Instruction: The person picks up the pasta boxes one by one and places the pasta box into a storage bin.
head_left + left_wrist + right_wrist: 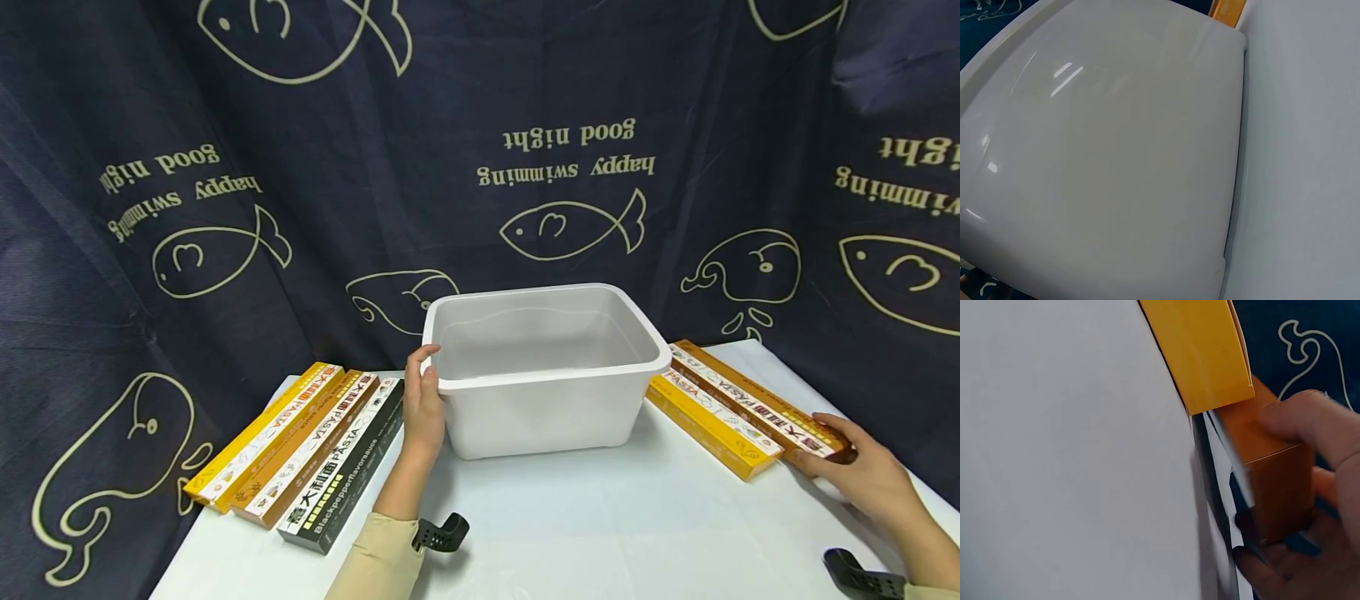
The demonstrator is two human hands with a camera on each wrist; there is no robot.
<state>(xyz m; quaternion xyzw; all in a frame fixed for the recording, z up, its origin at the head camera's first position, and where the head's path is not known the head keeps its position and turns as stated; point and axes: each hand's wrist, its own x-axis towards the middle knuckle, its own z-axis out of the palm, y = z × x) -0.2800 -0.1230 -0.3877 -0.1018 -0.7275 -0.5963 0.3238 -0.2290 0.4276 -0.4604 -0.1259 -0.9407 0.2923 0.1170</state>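
Note:
A white plastic bin (536,412) stands in the middle of the table. My left hand (422,408) grips its left rim near the front corner; in the left wrist view the bin's wall (1135,156) fills most of the picture. On the right, my right hand (862,471) holds the near end of a brown pasta box (780,408). The right wrist view has the thumb on one face of this brown box (1282,487) and the fingers around the other side. Against it lies a yellow pasta box (712,425).
Left of the bin, a yellow pasta box (262,437), a brown one (307,450) and a black one (341,467) lie side by side on the white table (555,525). A dark blue curtain (450,192) with fish drawings hangs behind the table.

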